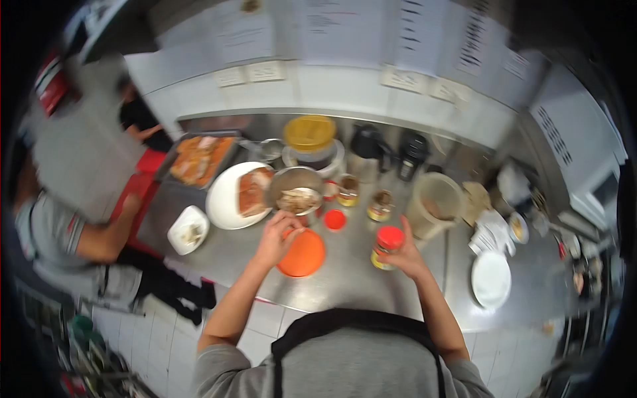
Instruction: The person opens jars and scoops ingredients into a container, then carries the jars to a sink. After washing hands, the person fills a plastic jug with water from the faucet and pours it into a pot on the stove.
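My right hand (408,257) is wrapped around a small spice jar (383,259) with a red lid and a yellow label, near the front of the steel counter. Over the far-left edge of a round orange lid (304,257), my left hand (279,237) has its fingers drawn together; what they hold, if anything, cannot be made out. Just beyond that hand is a metal bowl (292,179) with pale pieces of food in it. A loose red cap (334,219) lies between the hands. Two opened jars (348,192) (380,207) stand behind it.
At left are a white plate (222,202) with a reddish slab, a tray (174,149) of orange food and a small white dish (180,239). A clear container (418,205) and white plate (491,285) stand right. Another person (99,239) is at the left end.
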